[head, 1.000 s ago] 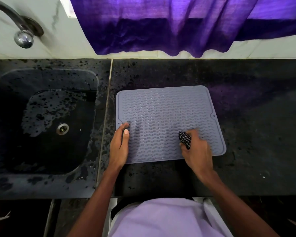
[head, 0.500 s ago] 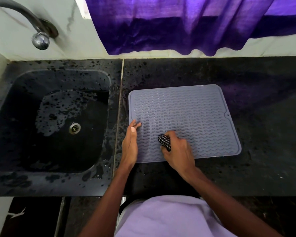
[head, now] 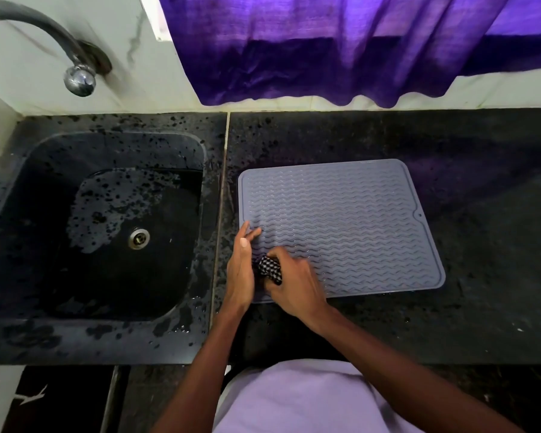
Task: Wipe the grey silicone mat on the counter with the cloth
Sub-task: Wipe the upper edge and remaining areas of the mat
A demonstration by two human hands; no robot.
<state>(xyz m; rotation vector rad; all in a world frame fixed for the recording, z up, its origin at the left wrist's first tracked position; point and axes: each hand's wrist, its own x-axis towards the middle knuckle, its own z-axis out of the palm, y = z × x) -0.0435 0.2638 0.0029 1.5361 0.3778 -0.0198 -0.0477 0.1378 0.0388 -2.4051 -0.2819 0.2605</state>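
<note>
1. On the dark counter (head: 487, 310), just right of the sink (head: 107, 232), lies the grey silicone mat (head: 350, 220). It lies flat, its long axis running left to right, slightly skewed to the counter's front edge. Its wavy ridges follow that same axis.
2. Right hand (head: 295, 287): fingers curled round a bunched checked cloth (head: 269, 268), pressing it on the mat's near left corner.
3. Left hand (head: 240, 270): fingers straight and holding nothing, lying along the mat's left edge, with the fingertips on the ridges. It is just beside the cloth, close to touching.
4. Key relation: both hands crowd one corner, and nearly all the mat spreads to the right of and beyond the cloth hand. The right hand is the nearer to that ground.
5. Judgement: the next stroke likely runs rightward along the ridges while the left hand pins the mat against sliding.
6. Cannot tell from the surface which parts are already wiped.
</note>
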